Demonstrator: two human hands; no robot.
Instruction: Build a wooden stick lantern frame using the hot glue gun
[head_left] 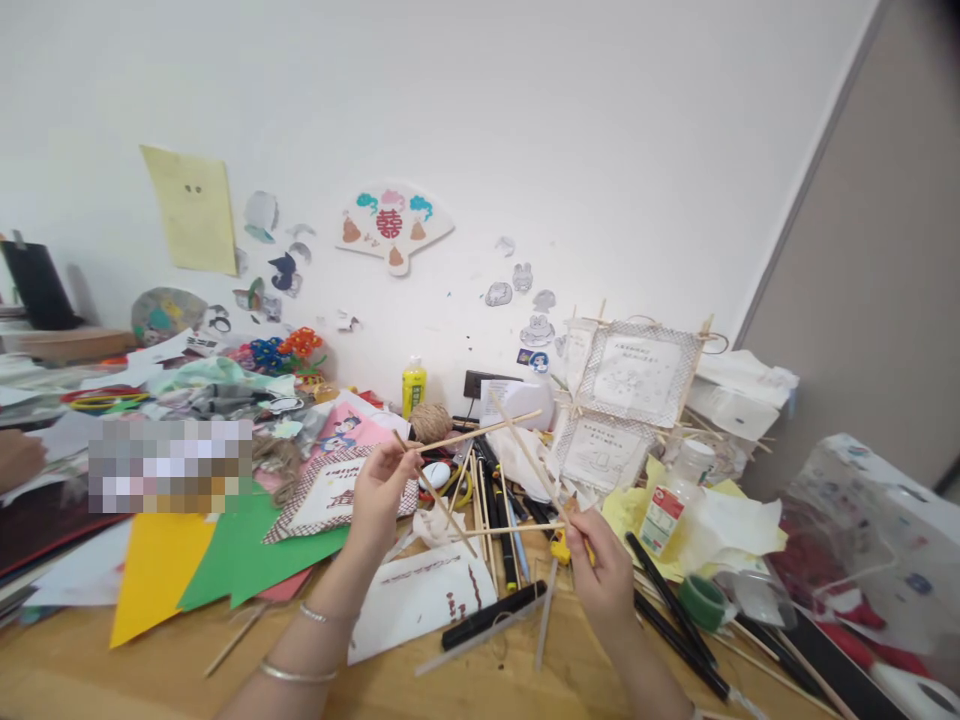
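A big wooden table (450, 697) has lots of stuff on it. Over its middle, a frame of thin sticks (457, 436) is held up. Green paper (274, 562) lies to the left. The left hand (381, 492) pinches the frame's far left corner. The right hand (601, 562) pinches its near right corner. A fat black pen (495, 614) lies near, and green tape (703, 602) sits to the right.
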